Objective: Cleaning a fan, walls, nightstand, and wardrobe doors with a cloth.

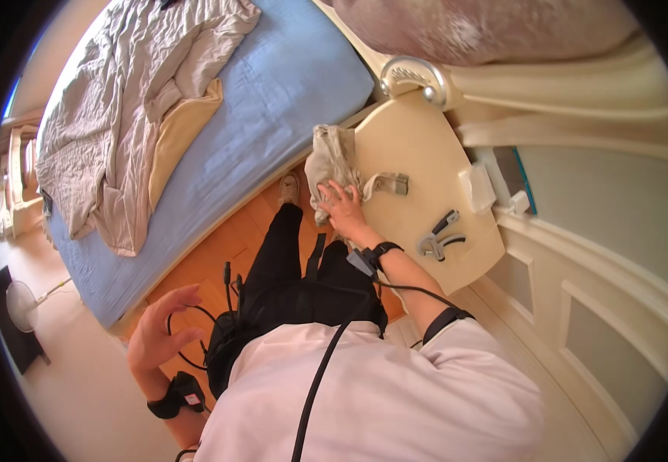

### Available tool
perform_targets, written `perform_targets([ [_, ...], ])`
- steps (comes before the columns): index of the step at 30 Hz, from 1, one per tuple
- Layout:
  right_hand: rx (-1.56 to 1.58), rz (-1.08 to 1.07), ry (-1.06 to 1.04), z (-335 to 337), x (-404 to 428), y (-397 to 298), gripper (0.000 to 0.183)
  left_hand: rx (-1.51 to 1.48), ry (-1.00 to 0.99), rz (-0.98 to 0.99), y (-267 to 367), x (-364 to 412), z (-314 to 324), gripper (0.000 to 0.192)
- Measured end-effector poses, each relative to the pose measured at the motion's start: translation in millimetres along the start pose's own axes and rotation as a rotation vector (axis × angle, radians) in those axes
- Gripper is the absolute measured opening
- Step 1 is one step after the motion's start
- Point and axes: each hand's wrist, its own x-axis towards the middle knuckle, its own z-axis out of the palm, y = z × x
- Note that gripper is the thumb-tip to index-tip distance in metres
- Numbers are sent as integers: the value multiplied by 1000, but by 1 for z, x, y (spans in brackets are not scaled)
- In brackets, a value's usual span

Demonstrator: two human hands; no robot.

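Observation:
My right hand rests palm down on a crumpled beige cloth, its fingers spread over the fabric. This cloth lies across the near-left edge of a cream bedside table. From it a narrow strip with a grey-green end reaches over the tabletop. Whether any fabric is pinched under the fingers is hidden. My left hand hangs in the air at my left side, fingers curved and apart, with nothing in it. A hand grip strengthener with dark handles lies on the table, right of my right hand.
A bed with a blue sheet runs along the left, bearing a rumpled greyish-pink quilt. A cream headboard stands behind the table. A white box-like object sits at the table's far edge. A fan stands far left. Cables hang from my waist.

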Motion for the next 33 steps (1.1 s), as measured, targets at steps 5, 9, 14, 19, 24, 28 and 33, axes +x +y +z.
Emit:
perform_targets([
  [5, 10, 22, -68, 15, -88, -12, 35, 24, -64, -17, 7, -8, 35, 62],
  [9, 50, 1, 16, 36, -158, -13, 29, 26, -88, 7, 6, -21, 61, 61],
  [14, 64, 95, 69, 38, -229, -26, 27, 144, -115, 114, -6, -34, 63, 59],
  [19, 306, 551, 85, 58, -280, -52, 33, 170, -175, 210, -27, -46, 62, 57],
  [24, 365, 869, 360, 88, -311, -71, 33, 165, -212, 281, -60, -66, 50, 55],
  [28, 1015, 1236, 644, 127, -343, -80, 37, 154, -282, 357, -88, -74, 40, 53],
  [33, 1822, 1067, 1186, 101, -383, -155, 34, 151, -354, 321, -129, -73, 40, 53],
])
